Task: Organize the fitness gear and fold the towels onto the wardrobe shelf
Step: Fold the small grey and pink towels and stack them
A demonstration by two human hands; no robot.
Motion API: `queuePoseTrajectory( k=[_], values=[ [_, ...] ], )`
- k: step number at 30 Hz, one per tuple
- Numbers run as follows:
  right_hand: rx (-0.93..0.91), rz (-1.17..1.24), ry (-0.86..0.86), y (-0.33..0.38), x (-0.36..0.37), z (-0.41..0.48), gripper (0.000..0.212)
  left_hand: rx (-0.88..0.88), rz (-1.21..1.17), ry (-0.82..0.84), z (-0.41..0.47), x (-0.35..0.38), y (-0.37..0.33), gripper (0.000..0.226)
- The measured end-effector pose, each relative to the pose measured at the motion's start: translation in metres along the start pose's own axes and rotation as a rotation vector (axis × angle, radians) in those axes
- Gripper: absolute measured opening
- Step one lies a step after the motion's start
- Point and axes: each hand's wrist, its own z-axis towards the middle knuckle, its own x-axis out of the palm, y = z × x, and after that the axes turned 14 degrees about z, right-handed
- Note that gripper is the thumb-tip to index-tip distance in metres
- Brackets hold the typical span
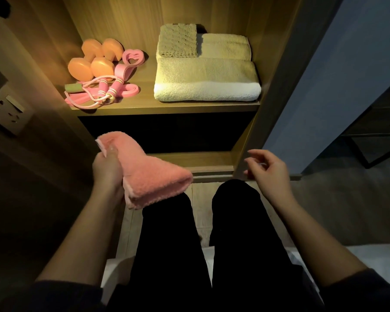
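Black-trousered legs [167, 244] fill the near foreground. Just left of them, the left hand [106, 167] grips a folded pink towel [149, 172], thumb on top, below the wardrobe shelf [167, 108]. The right hand [268, 170] hangs empty, fingers loosely curled. On the far shelf lie orange dumbbells [95, 58] and a pink skipping rope [95, 95] at left, folded pale towels [207, 79] at right.

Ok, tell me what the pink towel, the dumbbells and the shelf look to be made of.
The pink towel: fluffy terry or microfibre cloth, matte, with a fuzzy nap and soft folds. The dumbbells: probably plastic or vinyl coated, smooth with a faint sheen. The shelf: wood-grain board, perhaps laminate, matte with straight streaks.
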Motion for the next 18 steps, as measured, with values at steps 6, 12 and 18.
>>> queuePoseTrajectory(
  k=[6, 12, 18],
  values=[
    [0.007, 0.019, 0.227, -0.015, 0.045, -0.015, 0.024, 0.003, -0.037, 0.035, -0.009, 0.017, 0.001, 0.038],
    [0.097, 0.094, 0.457, -0.012, 0.059, -0.02, 0.058, -0.014, -0.105, 0.057, -0.011, 0.029, -0.003, 0.039],
    [0.049, 0.149, 0.322, -0.003, 0.085, -0.017, 0.046, 0.025, -0.166, 0.146, -0.029, 0.049, -0.013, 0.042]
  ],
)
